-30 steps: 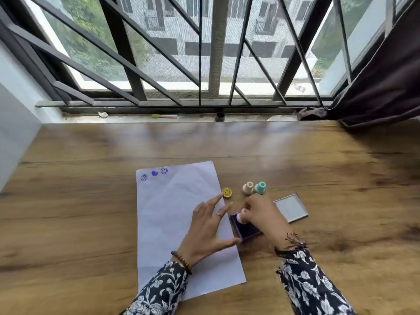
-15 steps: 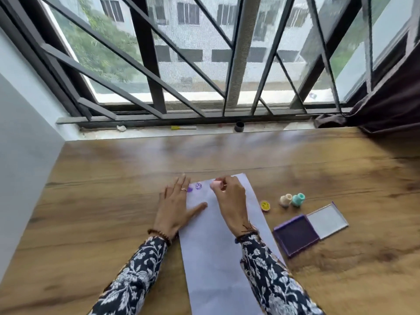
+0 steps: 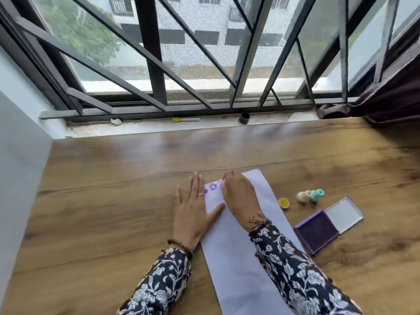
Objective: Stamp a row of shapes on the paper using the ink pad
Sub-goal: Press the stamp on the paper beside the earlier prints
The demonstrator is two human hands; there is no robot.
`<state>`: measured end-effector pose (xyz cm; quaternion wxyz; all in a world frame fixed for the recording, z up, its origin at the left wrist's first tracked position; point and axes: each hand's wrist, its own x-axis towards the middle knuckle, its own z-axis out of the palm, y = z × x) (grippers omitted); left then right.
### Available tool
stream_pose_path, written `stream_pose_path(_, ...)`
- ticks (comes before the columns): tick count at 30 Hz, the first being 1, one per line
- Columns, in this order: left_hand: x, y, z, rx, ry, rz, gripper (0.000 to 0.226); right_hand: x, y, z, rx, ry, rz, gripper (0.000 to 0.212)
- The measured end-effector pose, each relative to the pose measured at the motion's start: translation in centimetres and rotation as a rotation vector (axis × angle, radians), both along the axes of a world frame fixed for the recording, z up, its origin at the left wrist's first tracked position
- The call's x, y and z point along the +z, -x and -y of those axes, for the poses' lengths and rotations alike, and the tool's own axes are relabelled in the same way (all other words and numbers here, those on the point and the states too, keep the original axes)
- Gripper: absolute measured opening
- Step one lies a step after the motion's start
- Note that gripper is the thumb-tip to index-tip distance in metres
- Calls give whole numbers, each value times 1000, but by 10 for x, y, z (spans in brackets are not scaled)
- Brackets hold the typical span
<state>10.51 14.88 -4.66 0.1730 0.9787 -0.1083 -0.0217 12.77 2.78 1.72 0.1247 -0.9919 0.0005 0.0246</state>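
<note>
Paper (image 3: 241, 258) lies lengthwise under both hands on the wooden table (image 3: 109, 219), pale lilac, matte, smooth. My right hand (image 3: 238, 196) is curled down near the sheet's far end, fingers bunched over the surface as if pressing a stamp; the hand covers whatever is inside it, so I cannot tell what it holds. My left hand (image 3: 193, 210) is just beside it, flat and fully spread, empty, pinning the sheet's left edge, thumb lying on the paper.

Between the two hands: one purple smiley print (image 3: 213, 186), crisp outline, and part of a solid purple mark (image 3: 206, 191) peeking from under the left fingers. So the row has at least two shapes down; I judge a further one is being pressed now. The far edge to the right of the grip is unprinted, room for more.

Right of the gripping hand, on bare wood: a yellow smiley stamp (image 3: 283, 203), round and low; beyond it a cream stamp (image 3: 303, 197) and a teal stamp (image 3: 317, 195), touching each other, both waisted plastic knobs lying tilted. Nearer me, well apart from the grip, the ink pad (image 3: 317, 230) sits open, a square purple tray with a dark felt-like face, its clear lid (image 3: 344, 214) folded back alongside.

Likely left: lift, re-ink, continue rightward.
</note>
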Motion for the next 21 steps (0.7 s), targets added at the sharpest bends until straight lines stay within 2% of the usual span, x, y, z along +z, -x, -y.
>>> stream_pose_path(8,-1,0,3,37,-50,60,84,18,-32,-2,158,155,-229,14)
stream_pose_path(10,1,1,2,28,-51,42,85,23,-27,-7,184,209,-219,23)
stream_pose_path(12,3,1,2,25,-50,26,88,21,-24,-5,198,172,-197,17)
stream_pose_path(15,3,1,2,33,-44,15,92,12,-27,18,93,-144,-197,12)
stream_pose_path(19,3,0,1,18,5,4,107,15,-4,53,-373,-1014,-145,10)
stream_pose_path(21,5,0,1,15,25,-28,113,18,14,71,-492,-1357,-175,5)
